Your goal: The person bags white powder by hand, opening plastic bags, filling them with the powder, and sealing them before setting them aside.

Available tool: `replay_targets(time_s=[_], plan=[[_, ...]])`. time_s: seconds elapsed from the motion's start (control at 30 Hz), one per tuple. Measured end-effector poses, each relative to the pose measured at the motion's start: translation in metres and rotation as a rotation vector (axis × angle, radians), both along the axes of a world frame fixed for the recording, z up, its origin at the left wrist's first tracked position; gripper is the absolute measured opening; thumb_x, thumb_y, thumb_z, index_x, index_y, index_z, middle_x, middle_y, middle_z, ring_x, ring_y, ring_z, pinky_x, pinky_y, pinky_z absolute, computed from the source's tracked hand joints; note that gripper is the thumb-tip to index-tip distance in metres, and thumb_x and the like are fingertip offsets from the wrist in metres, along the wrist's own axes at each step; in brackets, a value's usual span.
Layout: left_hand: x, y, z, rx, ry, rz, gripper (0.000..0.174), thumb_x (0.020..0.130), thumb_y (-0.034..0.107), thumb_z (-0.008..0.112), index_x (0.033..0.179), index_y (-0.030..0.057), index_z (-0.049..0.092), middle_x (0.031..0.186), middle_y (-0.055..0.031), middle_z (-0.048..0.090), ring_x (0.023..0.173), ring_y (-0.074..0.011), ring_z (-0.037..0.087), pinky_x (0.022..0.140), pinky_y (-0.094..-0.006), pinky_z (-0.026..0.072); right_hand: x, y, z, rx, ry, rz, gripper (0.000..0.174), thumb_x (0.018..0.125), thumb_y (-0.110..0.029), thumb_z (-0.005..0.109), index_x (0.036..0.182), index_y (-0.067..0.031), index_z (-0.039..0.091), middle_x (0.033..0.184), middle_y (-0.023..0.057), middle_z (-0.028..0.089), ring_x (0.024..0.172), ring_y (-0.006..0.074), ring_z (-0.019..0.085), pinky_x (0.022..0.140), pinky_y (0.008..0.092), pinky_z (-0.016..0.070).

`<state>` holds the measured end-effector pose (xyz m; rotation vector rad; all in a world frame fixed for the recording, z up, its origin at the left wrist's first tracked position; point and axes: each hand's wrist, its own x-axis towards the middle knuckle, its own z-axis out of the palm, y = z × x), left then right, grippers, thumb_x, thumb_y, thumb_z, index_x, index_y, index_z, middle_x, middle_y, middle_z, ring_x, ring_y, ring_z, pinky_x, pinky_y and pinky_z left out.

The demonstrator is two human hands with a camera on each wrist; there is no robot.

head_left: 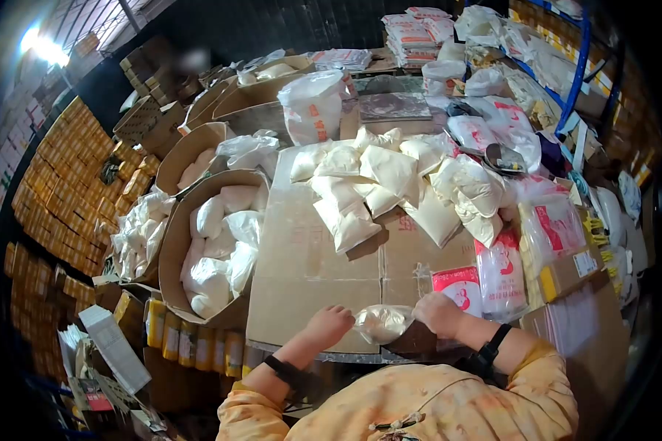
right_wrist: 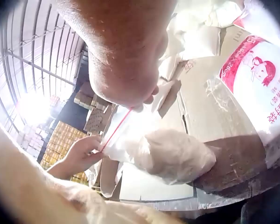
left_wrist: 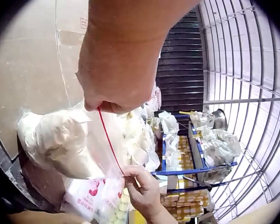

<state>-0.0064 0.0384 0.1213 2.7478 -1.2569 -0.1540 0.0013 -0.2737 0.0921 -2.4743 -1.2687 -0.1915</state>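
A clear zip-lock bag (head_left: 382, 324) of cream-coloured powder hangs between both hands at the near edge of the cardboard-covered table. My left hand (head_left: 326, 328) pinches one end of its top edge. The other end is pinched by my right hand (head_left: 439, 314). Between them the red zip strip (left_wrist: 110, 142) runs taut and straight, as both wrist views show. In the right wrist view the powder bulges in the lower part of the bag (right_wrist: 177, 156). Farther back on the cardboard (head_left: 316, 272) lies a heap of filled bags (head_left: 386, 169).
Left of the table stand large round cartons (head_left: 171, 250) holding white bags. Packs of printed red-and-white bags (head_left: 501, 275) lie at the right, near my right hand. A white sack (head_left: 312, 110) stands at the back. Blue shelving (head_left: 577, 73) rises at the far right.
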Motion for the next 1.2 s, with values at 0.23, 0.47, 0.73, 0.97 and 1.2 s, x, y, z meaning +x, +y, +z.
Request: replay_targets(time_s=[0.23, 0.47, 0.73, 0.97, 1.2], plan=[[-0.005, 0.006, -0.002, 0.076, 0.051, 0.022, 0.008, 0.077, 0.018, 0.056, 0.079, 0.0105, 0.058, 0.081, -0.0038, 0.056, 0.085, -0.0229, 0.056, 0.074, -0.0340, 0.0455, -0.002, 0.001, 0.014, -0.100, 0.145, 0.147, 0.010, 0.074, -0.015, 0.050, 0.076, -0.0118, 0.059, 0.070, 0.0067, 0.056, 0.069, 0.0252, 0.058, 0.062, 0.0381, 0.0461], [-0.016, 0.006, -0.001, -0.085, 0.038, 0.053, 0.009, 0.079, 0.020, 0.059, 0.079, 0.0107, 0.059, 0.078, -0.0040, 0.058, 0.079, -0.0243, 0.057, 0.069, -0.0345, 0.0469, -0.003, -0.004, 0.004, -0.042, 0.035, -0.060, 0.009, 0.075, -0.016, 0.051, 0.070, -0.0102, 0.055, 0.067, 0.0069, 0.055, 0.066, 0.0262, 0.056, 0.062, 0.0384, 0.0450], [-0.040, 0.024, -0.035, -0.569, 0.558, 0.653, 0.041, 0.070, 0.014, 0.072, 0.106, 0.0079, 0.054, 0.112, -0.0134, 0.052, 0.106, -0.0308, 0.049, 0.087, -0.0376, 0.0429, -0.003, -0.020, -0.004, 0.314, 0.855, -0.360, 0.058, 0.068, -0.016, 0.072, 0.119, -0.0052, 0.048, 0.119, 0.0184, 0.050, 0.111, 0.0324, 0.049, 0.092, 0.0356, 0.0407], [-0.025, -0.020, -0.102, -0.921, 0.805, 0.379, 0.069, 0.068, 0.016, 0.077, 0.127, 0.0095, 0.041, 0.136, -0.0134, 0.030, 0.127, -0.0287, 0.031, 0.103, -0.0385, 0.0307, -0.011, 0.034, -0.076, 0.541, 0.824, -0.054, 0.060, 0.068, -0.013, 0.074, 0.121, -0.0064, 0.049, 0.125, 0.0147, 0.045, 0.115, 0.0287, 0.045, 0.098, 0.0323, 0.0360], [-0.031, -0.045, -0.089, -1.349, 1.157, 0.711, 0.034, 0.076, 0.006, 0.067, 0.108, 0.0055, 0.054, 0.122, -0.0141, 0.042, 0.121, -0.0307, 0.038, 0.100, -0.0387, 0.0351, -0.039, 0.039, -0.082, 0.715, 0.847, -0.268, 0.047, 0.073, -0.013, 0.070, 0.115, -0.0010, 0.052, 0.117, 0.0115, 0.049, 0.108, 0.0240, 0.050, 0.092, 0.0295, 0.0402]])
